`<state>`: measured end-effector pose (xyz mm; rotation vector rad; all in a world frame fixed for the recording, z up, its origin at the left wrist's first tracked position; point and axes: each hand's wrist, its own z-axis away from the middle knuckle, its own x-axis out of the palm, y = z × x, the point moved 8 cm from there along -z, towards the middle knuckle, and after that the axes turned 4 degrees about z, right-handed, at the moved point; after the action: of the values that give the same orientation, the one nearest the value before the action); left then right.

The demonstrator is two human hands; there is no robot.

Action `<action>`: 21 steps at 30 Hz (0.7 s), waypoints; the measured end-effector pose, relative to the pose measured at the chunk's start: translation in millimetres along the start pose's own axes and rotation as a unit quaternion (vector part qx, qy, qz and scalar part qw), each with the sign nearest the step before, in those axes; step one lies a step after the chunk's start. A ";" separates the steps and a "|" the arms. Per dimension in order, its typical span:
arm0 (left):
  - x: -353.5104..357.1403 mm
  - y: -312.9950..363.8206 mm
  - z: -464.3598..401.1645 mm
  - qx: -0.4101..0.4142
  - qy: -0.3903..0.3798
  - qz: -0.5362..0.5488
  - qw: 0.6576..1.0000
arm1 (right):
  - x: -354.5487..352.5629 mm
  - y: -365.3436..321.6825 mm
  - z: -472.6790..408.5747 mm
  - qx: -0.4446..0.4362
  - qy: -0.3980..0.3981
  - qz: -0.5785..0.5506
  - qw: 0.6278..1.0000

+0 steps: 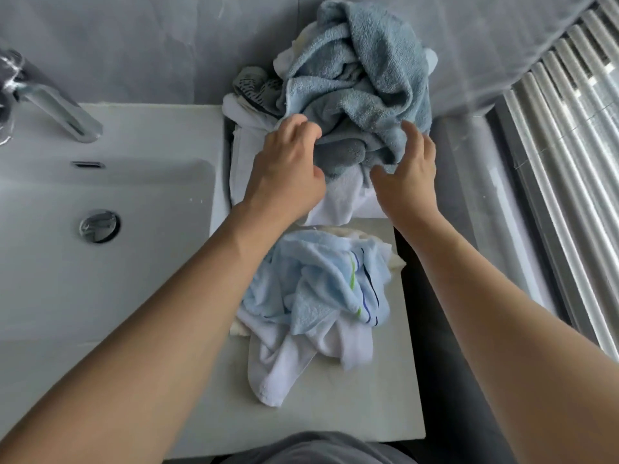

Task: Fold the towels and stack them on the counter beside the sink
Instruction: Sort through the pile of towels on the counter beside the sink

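Both forearms reached far across the worktop (351, 413) to the heaped blue-grey towel (361, 82) at the far end. The left hand (284, 172) curled its fingers into the towel's left folds, gripping it. The right hand (407, 182) hovered released at its right edge, fingers spread. Nearer lay a crumpled light-blue towel (318, 279), right of the sink (100, 212).

two hands (284, 169), two towel heaps (355, 88), one faucet (57, 98).
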<state>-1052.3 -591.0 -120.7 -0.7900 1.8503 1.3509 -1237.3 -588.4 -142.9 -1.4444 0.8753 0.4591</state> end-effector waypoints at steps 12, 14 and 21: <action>19.7 25.3 -71.8 0.082 0.115 -0.072 0.987 | -4.2 14.0 -63.0 -0.003 0.039 0.082 0.996; 0.7 18.7 -57.6 0.074 0.149 0.075 0.983 | -5.3 13.2 -65.6 -0.009 0.052 0.088 0.995; -19.9 -24.5 -19.4 -0.145 0.131 0.431 0.881 | -8.4 3.0 -62.1 -0.100 0.083 0.077 0.989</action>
<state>-1024.8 -614.8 -113.3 -0.2601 2.3800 2.1943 -1259.6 -646.1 -132.6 -1.6210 1.1046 0.5615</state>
